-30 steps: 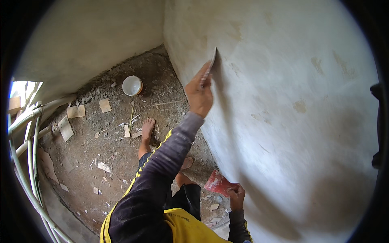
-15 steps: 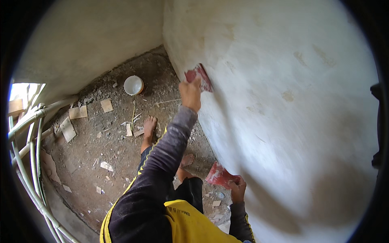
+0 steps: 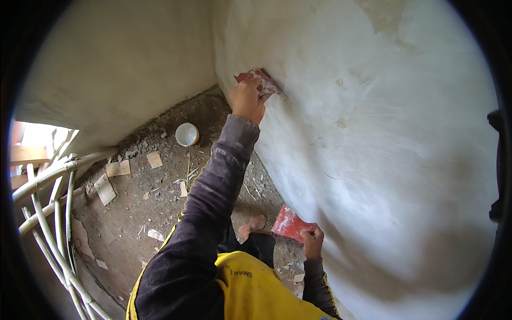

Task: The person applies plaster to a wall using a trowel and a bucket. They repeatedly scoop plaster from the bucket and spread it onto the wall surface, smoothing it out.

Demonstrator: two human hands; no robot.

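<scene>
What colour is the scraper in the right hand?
The scraper is red with whitish smears, seen best in the head view.

We see the left hand point(image 3: 247, 101) stretched forward, gripping a red scraper point(image 3: 268, 84) smeared with white, its edge at the pale wall point(image 3: 394, 133). Nearer us, close to the same wall, the right hand point(image 3: 313, 241) holds a second scraper point(image 3: 289, 223), also red and white-streaked. Left of the left forearm point(image 3: 216, 181) we see a bucket point(image 3: 187, 134) and flat scraps point(image 3: 118, 168) on the dirt floor point(image 3: 125, 213). Poles point(image 3: 60, 226) cross at far left; a bare foot point(image 3: 254, 224) shows near the second scraper.
</scene>
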